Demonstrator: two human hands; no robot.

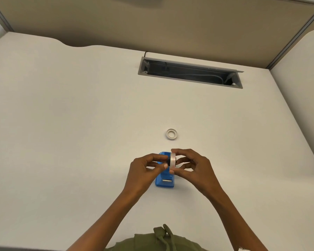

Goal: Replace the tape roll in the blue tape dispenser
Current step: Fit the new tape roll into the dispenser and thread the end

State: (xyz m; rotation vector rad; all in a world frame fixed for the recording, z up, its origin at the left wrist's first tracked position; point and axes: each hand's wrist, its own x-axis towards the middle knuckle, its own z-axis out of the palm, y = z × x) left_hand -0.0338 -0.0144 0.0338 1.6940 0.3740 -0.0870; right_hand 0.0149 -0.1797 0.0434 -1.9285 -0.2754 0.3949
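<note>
Grip: right hand pinches the tape roll on edge; left hand pinches a black hub at its side.
Roll: pale, glossy ring — held over the blue tape dispenser.
Dispenser: smooth plastic, on the white desk.
Spare ring: flat, at 12 o'clock of the dispenser.

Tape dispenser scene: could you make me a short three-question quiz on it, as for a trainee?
1. True or false: the tape roll held by the left hand and the right hand already sits inside the blue dispenser.
2. What lies on the desk beyond the dispenser? A) scissors B) a near-empty ring C) a pen
3. Fill in: behind the ring, the desk has an open cable ____.

Key: 1 false, it is held above the dispenser; 2 B; 3 slot.
</note>
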